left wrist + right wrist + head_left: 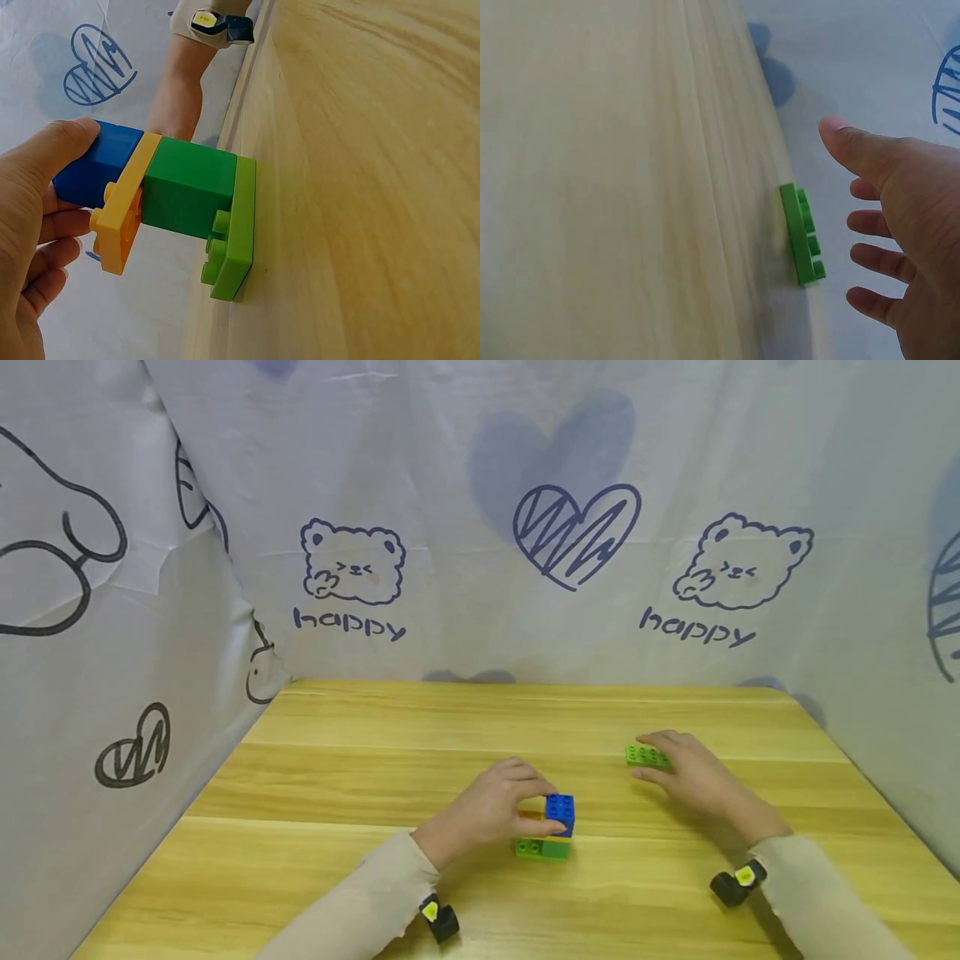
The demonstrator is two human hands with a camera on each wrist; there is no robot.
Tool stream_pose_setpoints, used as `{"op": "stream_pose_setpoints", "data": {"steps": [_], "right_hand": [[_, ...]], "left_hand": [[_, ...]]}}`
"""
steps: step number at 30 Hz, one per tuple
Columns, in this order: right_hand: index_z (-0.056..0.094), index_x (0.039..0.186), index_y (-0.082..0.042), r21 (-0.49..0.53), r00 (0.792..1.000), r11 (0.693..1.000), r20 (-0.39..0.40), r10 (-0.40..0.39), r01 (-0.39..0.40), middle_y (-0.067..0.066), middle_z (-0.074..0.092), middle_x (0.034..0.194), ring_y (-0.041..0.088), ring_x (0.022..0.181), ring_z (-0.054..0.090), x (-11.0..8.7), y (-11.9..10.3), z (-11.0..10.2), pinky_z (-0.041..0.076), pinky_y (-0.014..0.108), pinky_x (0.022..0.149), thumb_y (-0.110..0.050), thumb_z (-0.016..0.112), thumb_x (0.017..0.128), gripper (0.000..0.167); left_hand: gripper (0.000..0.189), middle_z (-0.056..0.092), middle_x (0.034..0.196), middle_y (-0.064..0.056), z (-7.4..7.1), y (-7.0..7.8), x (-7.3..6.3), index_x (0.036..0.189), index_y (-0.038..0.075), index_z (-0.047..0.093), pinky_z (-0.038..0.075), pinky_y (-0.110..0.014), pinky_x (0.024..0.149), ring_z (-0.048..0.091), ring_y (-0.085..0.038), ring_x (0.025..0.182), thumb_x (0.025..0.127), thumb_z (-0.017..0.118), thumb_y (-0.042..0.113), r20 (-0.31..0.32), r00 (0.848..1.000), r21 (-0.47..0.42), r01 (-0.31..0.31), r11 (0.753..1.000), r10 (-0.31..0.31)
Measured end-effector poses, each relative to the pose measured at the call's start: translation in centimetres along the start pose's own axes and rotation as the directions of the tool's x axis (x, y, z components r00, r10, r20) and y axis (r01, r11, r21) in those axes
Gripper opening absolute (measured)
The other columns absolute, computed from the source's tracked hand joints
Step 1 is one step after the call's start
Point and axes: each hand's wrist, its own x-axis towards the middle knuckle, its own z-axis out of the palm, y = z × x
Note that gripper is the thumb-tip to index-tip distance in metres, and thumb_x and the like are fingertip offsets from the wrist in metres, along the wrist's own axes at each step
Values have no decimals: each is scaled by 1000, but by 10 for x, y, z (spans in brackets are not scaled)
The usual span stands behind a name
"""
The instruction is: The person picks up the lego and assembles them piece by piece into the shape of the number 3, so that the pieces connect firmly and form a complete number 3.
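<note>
A small stack of toy building bricks stands upright on the table. From the top it has a blue brick [560, 810], a flat orange-yellow brick [124, 214], a green brick [191, 180] and a flat light green brick [236, 240]. My left hand [498, 806] grips the blue brick between thumb and fingers. Farther back on the right, another flat green brick [801, 236] lies studs up. Over it hovers my right hand [693, 777], thumb and fingers spread apart; in the right wrist view a gap separates them from the brick.
The wooden table [405, 718] meets a pale patterned cloth [450, 485] along its back edge. More cloth hangs at the left and right sides. A black wrist camera [442, 922] sits on the left sleeve, another black wrist camera [731, 887] on the right.
</note>
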Motion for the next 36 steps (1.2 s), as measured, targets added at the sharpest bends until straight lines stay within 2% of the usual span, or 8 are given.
{"op": "stream_pose_setpoints", "data": {"steps": [8, 16, 26, 36], "right_hand": [[52, 136, 2, -49, 998, 998, 48, 27, -25, 26, 52, 134, 48, 122, 46, 3, 11, -2, 34, 61, 103, -47, 64, 93, 66], [53, 136, 2, -85, 996, 996, 82, 31, -24, 27, 53, 130, 49, 119, 48, 7, 20, 2, 36, 62, 100, -39, 62, 96, 58], [58, 128, 2, -135, 998, 991, 65, 11, -2, 21, 59, 117, 43, 109, 55, 9, 24, 7, 42, 59, 95, -31, 64, 95, 47], [60, 125, 2, -145, 999, 989, 52, -4, 11, 19, 60, 114, 41, 106, 58, 12, 21, 7, 44, 57, 94, -25, 65, 95, 40]], "left_hand": [[44, 70, 101, 3, 1, 0, 0, 106, 12, 74, 47, -27, 93, 61, -11, 97, 84, 74, 50, 11, 1000, 4, 13, 1000, -13], [44, 70, 101, 3, 1, 1, 1, 107, 12, 74, 47, -26, 92, 60, -12, 98, 84, 73, 50, 22, 1000, -5, 20, 1000, -20], [44, 70, 102, 2, 1, 2, 1, 108, 11, 73, 47, -26, 93, 61, -12, 98, 85, 73, 49, 23, 1000, -12, 14, 1000, -14], [44, 70, 102, 2, 0, 1, 1, 107, 11, 74, 47, -26, 92, 60, -12, 98, 84, 74, 49, 19, 1000, -18, 25, 1000, -25]]}}
